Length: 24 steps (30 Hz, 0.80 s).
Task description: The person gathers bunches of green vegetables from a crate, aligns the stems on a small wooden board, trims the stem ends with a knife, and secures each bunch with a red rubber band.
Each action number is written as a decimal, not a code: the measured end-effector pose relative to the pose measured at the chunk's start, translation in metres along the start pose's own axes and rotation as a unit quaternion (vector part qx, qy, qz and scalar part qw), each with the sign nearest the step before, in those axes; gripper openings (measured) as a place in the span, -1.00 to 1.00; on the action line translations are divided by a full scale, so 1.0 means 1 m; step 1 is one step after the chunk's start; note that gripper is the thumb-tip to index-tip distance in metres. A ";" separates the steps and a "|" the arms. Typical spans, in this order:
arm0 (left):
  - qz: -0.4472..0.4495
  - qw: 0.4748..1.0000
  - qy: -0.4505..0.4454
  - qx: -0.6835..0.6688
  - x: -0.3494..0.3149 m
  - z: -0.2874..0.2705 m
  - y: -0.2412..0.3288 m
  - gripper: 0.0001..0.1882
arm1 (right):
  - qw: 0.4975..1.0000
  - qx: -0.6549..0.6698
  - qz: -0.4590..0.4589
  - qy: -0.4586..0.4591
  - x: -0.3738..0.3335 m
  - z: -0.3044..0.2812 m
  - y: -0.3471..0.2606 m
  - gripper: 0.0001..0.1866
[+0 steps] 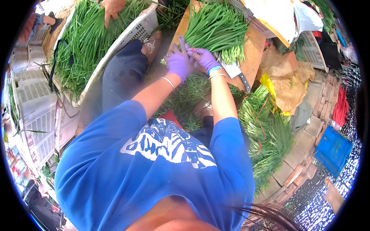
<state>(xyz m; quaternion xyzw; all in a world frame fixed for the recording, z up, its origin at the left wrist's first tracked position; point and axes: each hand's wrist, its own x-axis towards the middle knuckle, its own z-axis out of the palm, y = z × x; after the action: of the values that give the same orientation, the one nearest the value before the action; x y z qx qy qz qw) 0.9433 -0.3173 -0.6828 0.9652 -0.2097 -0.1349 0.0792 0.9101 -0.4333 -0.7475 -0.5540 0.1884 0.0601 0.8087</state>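
Note:
My left hand (179, 63) and my right hand (204, 58), both in purple gloves, meet at the near left edge of a wooden board (252, 50). Their fingers are closed and pressed together. A narrow purple strip (181, 41) sticks up from between them; whether it is part of a glove or a separate band I cannot tell. Just beyond my hands a heap of long green chives (216, 27) lies on the board, pale cut ends toward me. Beside my right wrist rests a knife (232, 71) with a black handle, partly under the chives.
At the left stands a white plastic crate (94, 77) full of chives, with another person's hand (112, 9) in it. Tied chive bundles (264, 134) lie at my right. Trimmings (185, 96) cover the ground between my feet. Brown paper (287, 77) and a blue crate (333, 150) are further right.

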 end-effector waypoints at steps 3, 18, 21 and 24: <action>0.030 0.995 0.089 0.024 -0.001 0.008 -0.005 -0.05 | 0.998 -0.049 -0.018 0.029 -0.016 0.021 -0.022 -0.79; 0.050 0.976 0.158 0.145 0.038 0.020 -0.006 -0.50 | 0.938 -0.183 -0.208 0.211 -0.050 0.032 0.069 -0.76; 0.045 0.987 0.082 0.132 0.043 0.015 -0.002 -0.22 | 0.979 -0.021 -0.014 0.200 -0.053 0.023 0.056 -0.74; 0.070 0.972 0.105 0.198 0.043 0.004 -0.012 -0.13 | 0.962 0.073 -0.105 0.242 -0.085 0.021 0.014 -0.76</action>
<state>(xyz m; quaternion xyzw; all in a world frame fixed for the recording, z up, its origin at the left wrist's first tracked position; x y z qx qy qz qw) 0.9849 -0.3252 -0.6988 0.9532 -0.2902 0.0174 -0.0829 0.8327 -0.3990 -0.7216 -0.5083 0.3232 -0.1748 0.7789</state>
